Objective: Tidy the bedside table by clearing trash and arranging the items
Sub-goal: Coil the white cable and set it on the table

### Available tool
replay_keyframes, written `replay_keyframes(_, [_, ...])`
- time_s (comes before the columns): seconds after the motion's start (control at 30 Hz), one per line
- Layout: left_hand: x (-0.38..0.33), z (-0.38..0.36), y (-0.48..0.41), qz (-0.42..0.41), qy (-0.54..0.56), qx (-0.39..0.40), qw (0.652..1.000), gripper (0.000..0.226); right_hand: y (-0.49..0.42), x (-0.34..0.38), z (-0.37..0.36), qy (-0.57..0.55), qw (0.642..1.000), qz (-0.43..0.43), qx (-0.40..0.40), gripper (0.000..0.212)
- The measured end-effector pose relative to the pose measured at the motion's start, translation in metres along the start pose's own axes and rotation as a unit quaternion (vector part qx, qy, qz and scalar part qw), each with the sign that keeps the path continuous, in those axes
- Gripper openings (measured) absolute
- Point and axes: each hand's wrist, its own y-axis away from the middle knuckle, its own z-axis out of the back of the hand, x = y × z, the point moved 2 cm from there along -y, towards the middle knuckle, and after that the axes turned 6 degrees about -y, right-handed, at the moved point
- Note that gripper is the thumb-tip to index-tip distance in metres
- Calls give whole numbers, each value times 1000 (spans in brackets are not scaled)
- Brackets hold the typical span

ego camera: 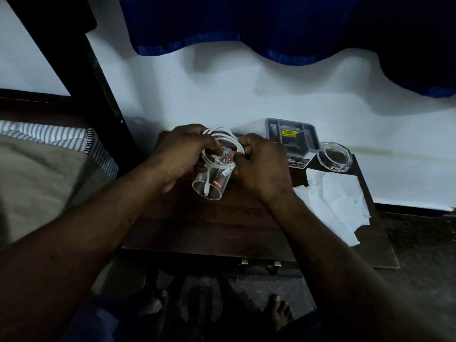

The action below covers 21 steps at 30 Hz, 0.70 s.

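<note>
- Nearest me, the front of the worktop [209, 225] is bare dark wood, so I judge that part needs nothing more.
- On the right side a torn white paper [330, 203] lies flat and hangs over the worktop's edge. I take it for the trash, and it is not cleared yet.
- At the middle a clear glass [209, 188] lies on its side, mouth toward me. It is not stood up or placed, so that is 1 more item left.
- Just above the glass, both hands hold a white cable [229, 138] in loose loops, with 1 plug end dangling in front of the glass.
- My left hand [182, 154] has its fingers curled round the left side of the coil.
- My right hand [261, 164] pinches the strands at the right side, fingers bent tight.
- I read this as the step in hand: the cable is being coiled, is not yet bound, and has not been set down anywhere.
- Something small and shiny sits between the hands; I cannot tell what it is.
- Behind the right hand, a dark OPEL label [298, 162] lies on the worktop.
- At the back stands a grey tray [313, 137] with a yellow sticker, and just right of it a clear bowl [334, 167]. Both look placed already.
- By my count, roughly half remains: cable, glass and paper.
</note>
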Motion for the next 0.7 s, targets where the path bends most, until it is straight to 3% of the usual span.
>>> replay_keyframes(0.1, [-1,11,-3,-54,12,-21,998,3,-5,1,-6,-74,996,-57,-4,16])
replay_keyframes(0.17, [-2,21,-6,-89,-2,-31,996,7,-8,2,-11,-127,988,-80,-24,13])
replay_keyframes(0.33, [2,53,-11,-200,-216,-112,949,25,-20,16,-25,-163,981,-63,-79,16])
replay_keyframes(0.4, [5,62,-12,-210,-247,-147,934,27,-23,23,-34,-178,978,-51,-91,15])
replay_keyframes(0.47, [8,67,-15,-180,-178,-162,954,17,-26,30,-44,-180,978,-30,-101,13])
replay_keyframes(0.57, [11,70,-19,-52,103,-124,986,15,-30,40,-56,-133,984,49,-111,11])
replay_keyframes(0.63, [14,73,-17,47,246,-92,964,19,-31,44,-65,-72,985,105,-116,15])
replay_keyframes(0.7, [21,81,-17,113,316,-67,940,27,-32,45,-76,-31,983,142,-110,23])
